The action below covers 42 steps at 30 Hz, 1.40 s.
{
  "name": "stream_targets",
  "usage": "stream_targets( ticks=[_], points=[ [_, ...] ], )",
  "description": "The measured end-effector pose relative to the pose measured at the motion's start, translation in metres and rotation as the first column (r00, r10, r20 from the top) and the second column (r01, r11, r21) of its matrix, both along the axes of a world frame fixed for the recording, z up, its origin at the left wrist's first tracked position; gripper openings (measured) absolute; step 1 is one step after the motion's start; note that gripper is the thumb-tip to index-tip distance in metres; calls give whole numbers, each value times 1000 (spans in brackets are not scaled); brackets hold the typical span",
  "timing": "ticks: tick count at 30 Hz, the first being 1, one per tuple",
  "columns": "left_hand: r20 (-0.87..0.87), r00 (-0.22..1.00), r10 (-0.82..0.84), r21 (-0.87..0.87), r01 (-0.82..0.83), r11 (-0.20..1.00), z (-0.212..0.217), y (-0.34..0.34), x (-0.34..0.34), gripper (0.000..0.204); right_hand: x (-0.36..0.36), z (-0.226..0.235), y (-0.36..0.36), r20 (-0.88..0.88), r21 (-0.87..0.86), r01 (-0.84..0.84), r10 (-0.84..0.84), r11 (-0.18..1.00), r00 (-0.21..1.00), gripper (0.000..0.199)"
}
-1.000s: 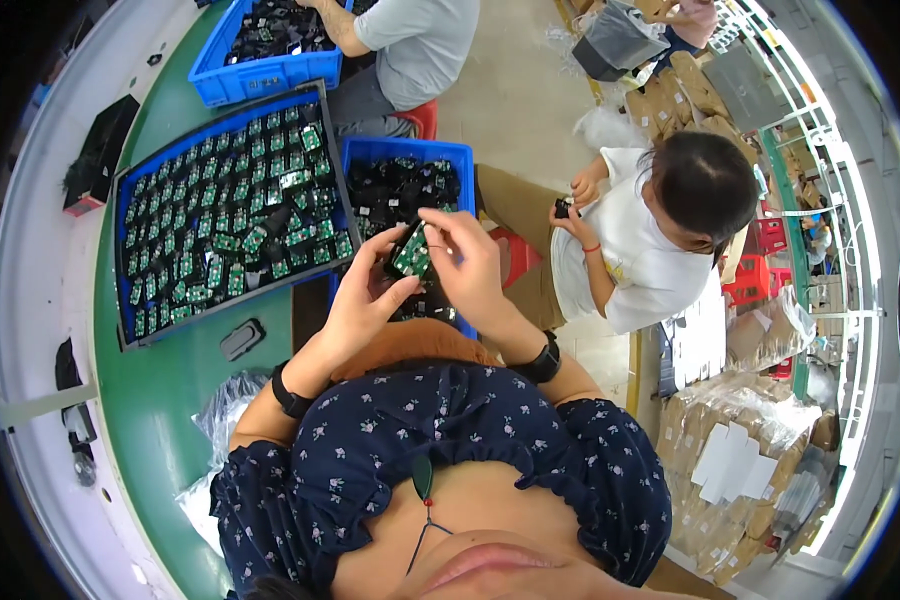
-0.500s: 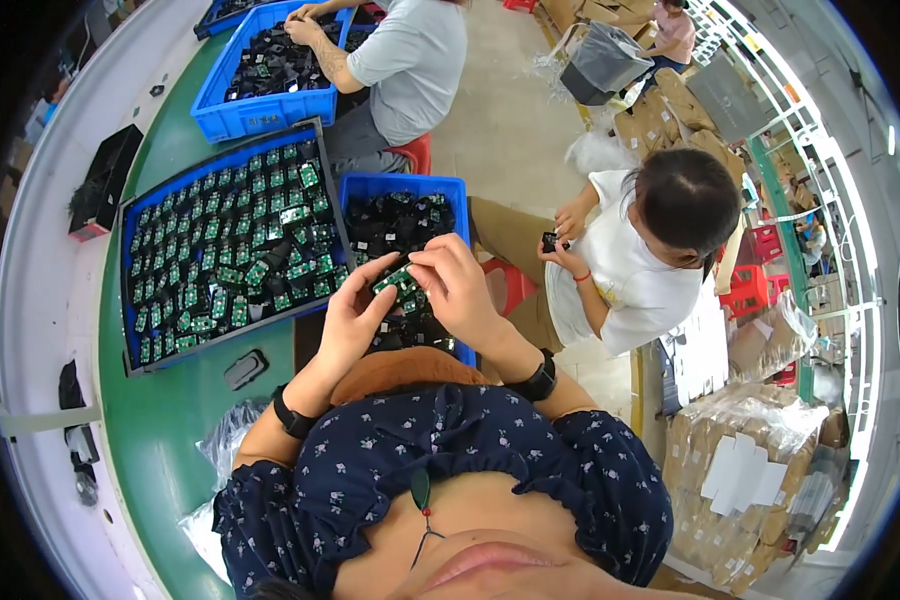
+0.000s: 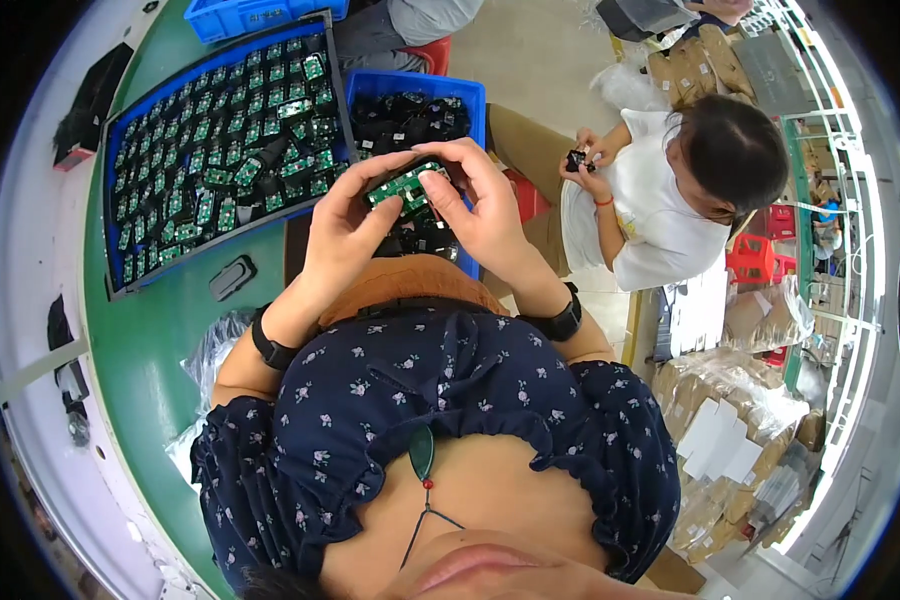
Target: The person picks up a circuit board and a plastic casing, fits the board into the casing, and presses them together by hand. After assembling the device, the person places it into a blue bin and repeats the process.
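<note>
Pinching a small green circuit board from both sides, the left hand and right hand hold it raised above the blue bin of black parts, likely for close fitting. Beside it, a tray of boards lies on the green bench. Compared with half a second ago, the grip looks unchanged.

This is an electronics assembly workshop. At ten o'clock a long green table carries a black tray filled with rows of small green circuit boards. Just beside it, at twelve o'clock, a blue bin holds black plastic parts. At two o'clock a seated co-worker handles a small black part. Cardboard boxes and wrapped packages pile up at four o'clock.
</note>
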<state>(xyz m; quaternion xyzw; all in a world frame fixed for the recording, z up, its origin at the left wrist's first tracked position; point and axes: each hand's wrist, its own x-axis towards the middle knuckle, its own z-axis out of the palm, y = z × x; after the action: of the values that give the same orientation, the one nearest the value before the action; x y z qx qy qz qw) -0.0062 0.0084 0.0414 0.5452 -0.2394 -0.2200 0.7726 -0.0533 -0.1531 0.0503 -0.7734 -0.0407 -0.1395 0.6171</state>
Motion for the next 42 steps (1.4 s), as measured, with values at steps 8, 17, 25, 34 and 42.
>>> stream_targets(
  ticks=[8, 17, 25, 34, 42],
  points=[
    [99, 993, 67, 135, -80, 988, -5, 3, -6, 36, -3, -6, 9, -11, -6, 47, -47, 999, 999, 19],
    [32, 999, 0, 194, -7, 981, -3, 6, -3, 38, -2, -18, 6, -111, 294, -33, 68, 955, 991, 23],
    [97, 995, -4, 145, -10, 989, -1, 7, -6, 40, -7, -10, 9, -31, 164, -20, 25, 986, 999, 21],
    [-25, 994, -104, 190, 107, 976, 11, 15, -6, 38, -9, -6, -2, -107, 262, -95, 127, 960, 986, 23],
    [47, 999, 25, 169, -33, 985, 8, 10, -8, 36, -6, -12, 4, -137, 317, -84, 134, 945, 982, 28]
  ],
)
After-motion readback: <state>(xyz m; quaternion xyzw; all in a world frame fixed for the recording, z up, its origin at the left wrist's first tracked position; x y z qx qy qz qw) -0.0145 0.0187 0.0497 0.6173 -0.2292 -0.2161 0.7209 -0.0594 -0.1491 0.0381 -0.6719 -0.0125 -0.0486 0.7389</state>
